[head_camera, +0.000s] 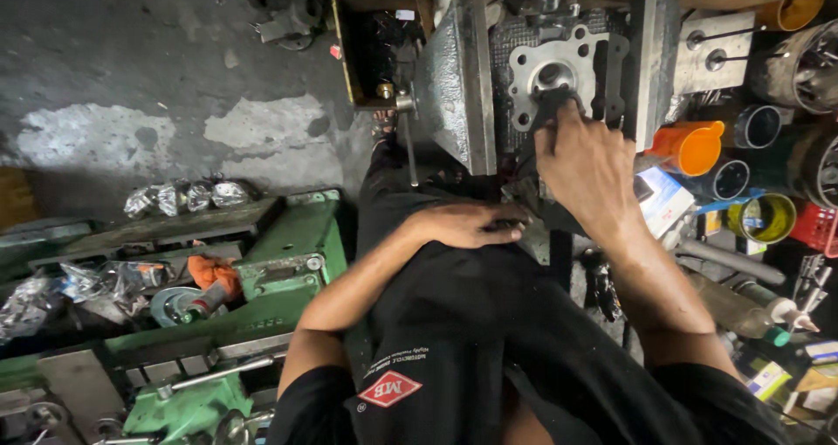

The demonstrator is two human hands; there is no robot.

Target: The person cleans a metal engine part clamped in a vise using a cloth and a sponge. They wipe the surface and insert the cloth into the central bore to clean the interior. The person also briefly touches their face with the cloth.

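Head view: a bench vise clamps an engine cylinder head steady; the right hand grips a dark rag against it, the left hand rests loosely curled, empty.

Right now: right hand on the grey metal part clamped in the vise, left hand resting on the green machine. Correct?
Not quite. In the head view the right hand is on the grey metal part held between the vise jaws, but the left hand rests on the person's own black-clothed thigh, not on the green machine, which stands apart to the left.
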